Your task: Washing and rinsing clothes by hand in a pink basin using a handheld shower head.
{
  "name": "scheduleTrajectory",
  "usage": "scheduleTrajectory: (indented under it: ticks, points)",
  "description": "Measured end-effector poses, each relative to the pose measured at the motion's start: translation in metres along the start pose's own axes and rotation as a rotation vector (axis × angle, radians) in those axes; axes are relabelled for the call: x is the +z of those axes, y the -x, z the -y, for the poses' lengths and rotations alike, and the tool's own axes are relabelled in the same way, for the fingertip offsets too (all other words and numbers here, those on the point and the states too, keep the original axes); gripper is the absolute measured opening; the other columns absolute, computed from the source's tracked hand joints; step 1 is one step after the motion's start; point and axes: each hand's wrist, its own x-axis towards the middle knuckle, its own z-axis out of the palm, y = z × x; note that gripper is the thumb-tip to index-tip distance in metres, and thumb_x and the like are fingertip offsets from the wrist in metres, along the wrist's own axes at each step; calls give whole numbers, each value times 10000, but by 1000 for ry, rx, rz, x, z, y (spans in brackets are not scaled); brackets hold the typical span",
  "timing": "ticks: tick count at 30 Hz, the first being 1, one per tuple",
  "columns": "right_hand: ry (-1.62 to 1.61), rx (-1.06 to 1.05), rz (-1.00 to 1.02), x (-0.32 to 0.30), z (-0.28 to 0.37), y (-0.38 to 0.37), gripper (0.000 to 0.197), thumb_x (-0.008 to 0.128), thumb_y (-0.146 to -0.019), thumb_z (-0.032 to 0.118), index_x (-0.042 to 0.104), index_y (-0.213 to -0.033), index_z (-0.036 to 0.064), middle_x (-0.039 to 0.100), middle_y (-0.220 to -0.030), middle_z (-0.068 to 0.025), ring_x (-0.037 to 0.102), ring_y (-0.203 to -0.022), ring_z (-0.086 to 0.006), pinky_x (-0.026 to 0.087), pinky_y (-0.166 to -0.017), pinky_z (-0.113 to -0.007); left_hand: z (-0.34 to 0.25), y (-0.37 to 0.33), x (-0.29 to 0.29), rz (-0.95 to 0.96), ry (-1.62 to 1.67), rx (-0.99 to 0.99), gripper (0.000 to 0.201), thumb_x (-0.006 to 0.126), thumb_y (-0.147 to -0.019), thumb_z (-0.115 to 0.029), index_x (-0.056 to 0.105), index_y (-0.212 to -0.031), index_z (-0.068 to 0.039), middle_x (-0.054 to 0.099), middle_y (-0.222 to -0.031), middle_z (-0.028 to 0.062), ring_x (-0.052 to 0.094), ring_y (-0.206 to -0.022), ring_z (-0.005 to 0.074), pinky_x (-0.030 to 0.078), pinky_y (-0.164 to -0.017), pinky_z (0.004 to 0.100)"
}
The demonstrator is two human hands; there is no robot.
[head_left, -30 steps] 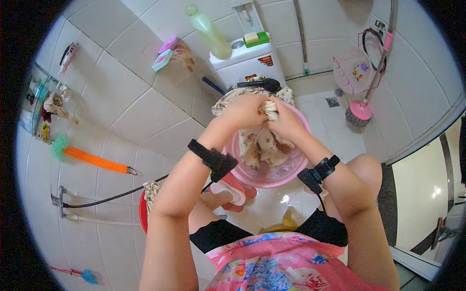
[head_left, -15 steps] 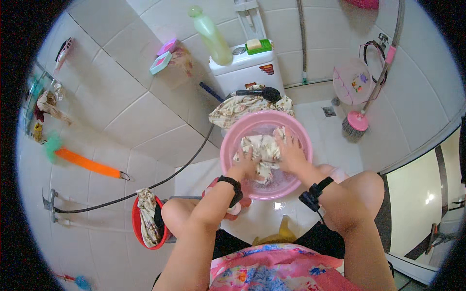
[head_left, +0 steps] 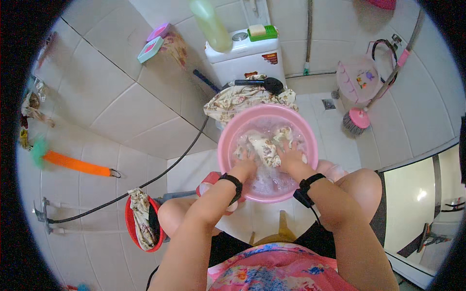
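Observation:
A pink basin [head_left: 224, 160] of sudsy water stands between my knees. White cloth with a brown floral print [head_left: 264, 149] lies bunched and partly under the suds in it. My left hand [head_left: 245, 166] dips into the water at the cloth's left side, fingers apart, their tips blurred by foam. On the right, my right hand [head_left: 291, 159] rests against the cloth with its fingers stretched out and spread. Each wrist wears a black band.
Behind the basin, more printed cloth [head_left: 223, 104] lies with a black shower head [head_left: 273, 86] on it, before a white toilet tank [head_left: 247, 60]. A red bucket [head_left: 130, 224] with cloth stands at left. A black hose [head_left: 170, 167] crosses the left side. A pink-headed brush [head_left: 357, 121] leans at right.
Both hands have pushed the cloth lower into the water, and more of it is under suds. My right hand has come toward me; the left has shifted little.

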Motion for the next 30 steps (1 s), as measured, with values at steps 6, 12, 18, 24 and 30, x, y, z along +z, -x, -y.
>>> scheduleTrajectory:
  ticks: [6, 12, 18, 24, 30]
  points:
    - [-144, -28, -110, 19, 10, -28, 483, 454, -913, 250, 421, -1377, 120, 318, -1446, -207, 390, -1252, -436, 393, -925, -588, 21, -4, 20, -14, 113, 4, 655, 697, -743, -203, 463, -1354, -224, 228, -1496, 189, 149, -1372, 437, 221, -1049, 635]
    - [-394, -103, -73, 19, -34, -51, 418, 610, -799, 257, 592, -1152, 33, 591, -1157, -246, 587, -1040, -373, 464, -857, -478, 13, -10, 8, -45, 315, 104, 794, 782, -660, -226, 429, -1363, -112, 396, -1393, 239, 459, -1235, 389, 357, -1037, 437]
    - [-643, -281, -182, -69, -26, -1, 437, 678, -752, 349, 649, -1030, 14, 655, -1007, -220, 625, -936, -347, 487, -800, -420, 55, 1, 23, -409, 901, 210, 1079, 840, -632, -262, 176, -1446, -13, 293, -1444, 261, 306, -1344, 366, 260, -1109, 401]
    - [-1159, -510, -325, -119, -12, 46, 313, 658, -832, 243, 644, -1056, 25, 686, -982, -119, 630, -876, -230, 466, -806, -359, 43, 30, 1, -654, 705, 227, 1169, 872, -567, -257, 147, -1460, -51, 238, -1479, 179, 236, -1377, 328, 171, -1143, 359]
    - [-1561, -678, -173, -170, -22, 95, 257, 663, -853, 176, 615, -1049, 16, 629, -960, 3, 572, -865, -81, 464, -785, -267, 12, 52, -45, -859, 1221, 448, 856, 772, -670, -81, 309, -1389, -27, 460, -1352, 126, 436, -1244, 230, 315, -1065, 326]
